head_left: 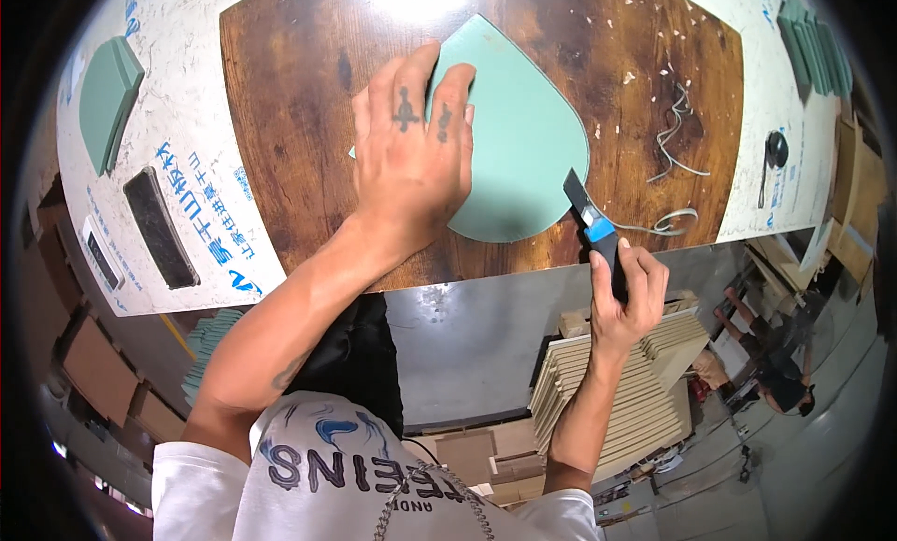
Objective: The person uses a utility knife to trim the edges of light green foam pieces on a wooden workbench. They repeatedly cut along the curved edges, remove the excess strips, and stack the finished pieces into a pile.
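Observation:
A pale green teardrop-shaped panel (519, 121) lies on a dark brown wood-grain board. My left hand (411, 144) rests on the panel's left side, fingers spread and pressing down on it. In my right hand (628, 303) is a utility knife (598, 231) with a black handle and a blue part, gripped near the board's front edge. Its dark blade touches or nearly touches the lower right edge of the panel. A thin pale strip (668, 225) curls over the board from near the blade.
More thin offcut strips (675, 144) and small scraps lie on the brown board (299, 102). Green panels are stacked at the left (107, 102) and far right (811, 50). A phone (161, 225) lies at left, a small black round object (776, 150) at right. Another person (785, 377) is at lower right.

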A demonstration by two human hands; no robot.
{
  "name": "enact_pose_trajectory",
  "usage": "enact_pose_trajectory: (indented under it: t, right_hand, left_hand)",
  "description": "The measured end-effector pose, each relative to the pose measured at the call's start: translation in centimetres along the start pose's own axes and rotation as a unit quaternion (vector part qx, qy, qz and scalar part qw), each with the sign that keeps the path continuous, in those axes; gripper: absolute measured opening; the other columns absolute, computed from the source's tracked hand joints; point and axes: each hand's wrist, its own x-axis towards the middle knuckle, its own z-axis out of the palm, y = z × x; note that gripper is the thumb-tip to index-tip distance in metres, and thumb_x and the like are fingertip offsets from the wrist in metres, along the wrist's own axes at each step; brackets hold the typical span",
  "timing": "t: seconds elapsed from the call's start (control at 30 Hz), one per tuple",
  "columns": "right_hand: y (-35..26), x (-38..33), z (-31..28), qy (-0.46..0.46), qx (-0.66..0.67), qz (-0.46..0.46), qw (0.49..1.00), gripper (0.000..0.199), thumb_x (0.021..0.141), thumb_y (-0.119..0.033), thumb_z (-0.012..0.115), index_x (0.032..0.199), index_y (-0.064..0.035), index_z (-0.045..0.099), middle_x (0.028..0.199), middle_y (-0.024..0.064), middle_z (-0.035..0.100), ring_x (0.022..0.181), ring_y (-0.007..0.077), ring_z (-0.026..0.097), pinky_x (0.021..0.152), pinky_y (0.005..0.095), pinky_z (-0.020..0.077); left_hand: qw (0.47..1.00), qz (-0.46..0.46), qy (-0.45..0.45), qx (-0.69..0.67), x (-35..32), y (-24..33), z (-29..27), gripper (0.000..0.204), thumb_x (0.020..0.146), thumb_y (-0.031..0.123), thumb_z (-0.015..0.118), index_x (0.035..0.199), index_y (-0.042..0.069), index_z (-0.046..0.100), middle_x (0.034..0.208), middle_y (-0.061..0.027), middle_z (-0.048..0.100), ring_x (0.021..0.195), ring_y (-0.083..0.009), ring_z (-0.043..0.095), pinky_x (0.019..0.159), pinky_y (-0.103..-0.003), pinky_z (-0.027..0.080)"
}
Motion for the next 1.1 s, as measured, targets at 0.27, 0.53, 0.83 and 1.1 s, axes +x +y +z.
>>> enact_pose_trajectory:
  t: [0.27,0.53,0.83,1.1]
  right_hand:
    - [0.6,3.1,0.3,-0.017,0.009,-0.025,1.0,0.036,0.07,-0.011,0.09,0.102,0.0001,0.075,0.09,0.0103,0.067,0.081,0.025,0.06,0.069,0.0357,0.0501]
    - [1.6,8.6,1.4,-0.06,0.037,-0.099,0.993,0.036,0.073,-0.013,0.089,0.104,-0.0016,0.075,0.089,0.0093,0.066,0.078,0.0227,0.061,0.066,0.0349,0.0495]
    - [1.8,13.0,1.9,-0.119,0.054,-0.162,0.978,0.037,0.073,-0.013,0.089,0.105,-0.0006,0.075,0.09,0.0102,0.066,0.08,0.0225,0.061,0.068,0.0344,0.0496]
    - [-1.0,18.0,5.3,-0.118,0.09,-0.23,0.962,0.037,0.072,-0.016,0.089,0.104,-0.0032,0.076,0.09,0.009,0.067,0.08,0.022,0.062,0.068,0.0335,0.0506]
  left_hand:
    - [0.999,0.026,0.014,-0.012,-0.2,-0.6,0.3,0.018,0.089,0.007,0.066,0.106,0.006,0.06,0.132,-0.0262,0.053,0.106,-0.0333,0.051,0.089,-0.044,0.042]
    - [1.0,0.025,0.009,-0.01,-0.3,-0.7,-0.1,0.019,0.089,0.012,0.067,0.107,0.009,0.06,0.13,-0.0274,0.053,0.103,-0.0344,0.052,0.087,-0.044,0.043]
    - [0.999,0.018,0.026,-0.023,-0.5,-0.5,0.2,0.021,0.088,0.012,0.062,0.107,0.01,0.054,0.124,-0.0268,0.053,0.104,-0.0355,0.054,0.081,-0.044,0.042]
    - [0.999,-0.006,0.011,-0.045,-0.6,-0.4,0.0,0.03,0.084,0.007,0.067,0.111,0.013,0.056,0.13,-0.0222,0.051,0.109,-0.0319,0.052,0.086,-0.041,0.037]
